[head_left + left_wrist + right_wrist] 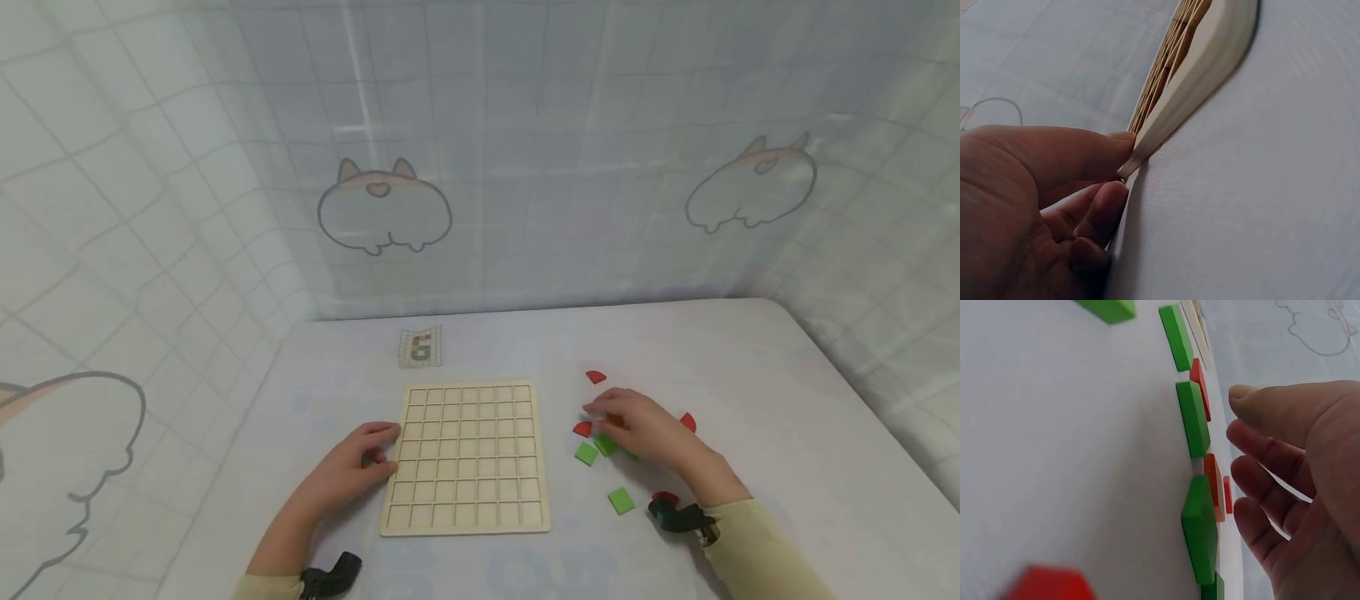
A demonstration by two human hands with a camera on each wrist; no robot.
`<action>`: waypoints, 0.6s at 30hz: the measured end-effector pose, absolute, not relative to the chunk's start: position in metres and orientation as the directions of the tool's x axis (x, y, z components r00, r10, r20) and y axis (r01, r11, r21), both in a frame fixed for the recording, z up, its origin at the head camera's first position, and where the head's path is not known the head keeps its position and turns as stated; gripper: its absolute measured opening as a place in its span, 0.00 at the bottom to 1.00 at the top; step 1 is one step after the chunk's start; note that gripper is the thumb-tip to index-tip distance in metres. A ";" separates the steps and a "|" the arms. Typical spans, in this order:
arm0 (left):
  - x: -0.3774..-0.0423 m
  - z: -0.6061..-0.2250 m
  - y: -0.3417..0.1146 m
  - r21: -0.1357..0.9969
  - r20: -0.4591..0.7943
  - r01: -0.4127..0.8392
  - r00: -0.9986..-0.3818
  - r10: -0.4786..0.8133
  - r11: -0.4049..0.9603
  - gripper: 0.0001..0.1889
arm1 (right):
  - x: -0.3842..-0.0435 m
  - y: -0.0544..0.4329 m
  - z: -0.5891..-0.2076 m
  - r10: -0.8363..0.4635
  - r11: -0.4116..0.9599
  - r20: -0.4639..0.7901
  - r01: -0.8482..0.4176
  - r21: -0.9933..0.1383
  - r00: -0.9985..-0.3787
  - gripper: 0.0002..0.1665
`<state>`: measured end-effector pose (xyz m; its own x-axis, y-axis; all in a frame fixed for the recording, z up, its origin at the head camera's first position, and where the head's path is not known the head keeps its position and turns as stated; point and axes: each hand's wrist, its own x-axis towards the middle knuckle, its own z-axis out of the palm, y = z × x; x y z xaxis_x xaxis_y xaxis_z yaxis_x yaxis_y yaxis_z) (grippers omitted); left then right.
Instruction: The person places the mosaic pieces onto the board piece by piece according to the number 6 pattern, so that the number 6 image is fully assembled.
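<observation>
My left hand (pixel 352 467) is at the left edge of a pale wooden grid board (pixel 467 458), its thumb and forefinger touching the side. In the left wrist view the thumb (pixel 1097 150) meets the board's rim (pixel 1179 94), with other fingers curled in below. Over a loose group of flat pieces hovers my right hand (pixel 637 427), fingers loosely bent and holding nothing. Around it lie green squares (pixel 587 453) and red quarter-round pieces (pixel 582 428). In the right wrist view an orange piece (pixel 1212 487) stands out behind a green square (pixel 1200 531), beside the fingertips.
A small printed card (pixel 420 347) with a coloured pattern lies beyond the board. Another red piece (pixel 596 377) is farther back, and a green square (pixel 621 500) lies nearer me. White tablecloth covers the table; tiled-pattern curtains (pixel 525 167) rise behind and at the sides.
</observation>
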<state>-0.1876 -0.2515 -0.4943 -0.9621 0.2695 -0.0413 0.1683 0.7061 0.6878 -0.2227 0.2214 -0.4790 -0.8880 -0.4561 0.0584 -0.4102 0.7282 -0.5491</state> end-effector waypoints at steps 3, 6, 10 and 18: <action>-0.186 -0.494 -0.252 0.679 -0.046 0.166 -0.963 0.267 0.715 0.30 | -0.222 0.219 -0.479 -0.495 0.720 0.073 -0.456 -0.523 -0.866 0.17; -0.185 -0.493 -0.251 0.674 -0.047 0.170 -0.961 0.271 0.719 0.30 | -0.222 0.216 -0.480 -0.538 0.709 0.081 -0.503 -0.495 -0.839 0.17; -0.184 -0.490 -0.251 0.685 -0.041 0.187 -0.955 0.294 0.704 0.30 | -0.219 0.211 -0.481 -0.560 0.713 0.073 -0.525 -0.465 -0.825 0.16; -0.183 -0.490 -0.251 0.691 -0.045 0.183 -0.955 0.294 0.699 0.30 | -0.215 0.203 -0.483 -0.527 0.755 0.079 -0.509 -0.413 -0.846 0.16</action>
<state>-0.1831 -0.2510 -0.4900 -0.9546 0.2945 -0.0447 0.1834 0.6994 0.6908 -0.2153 0.2032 -0.4831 -0.8459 -0.5274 0.0795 -0.5094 0.7547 -0.4135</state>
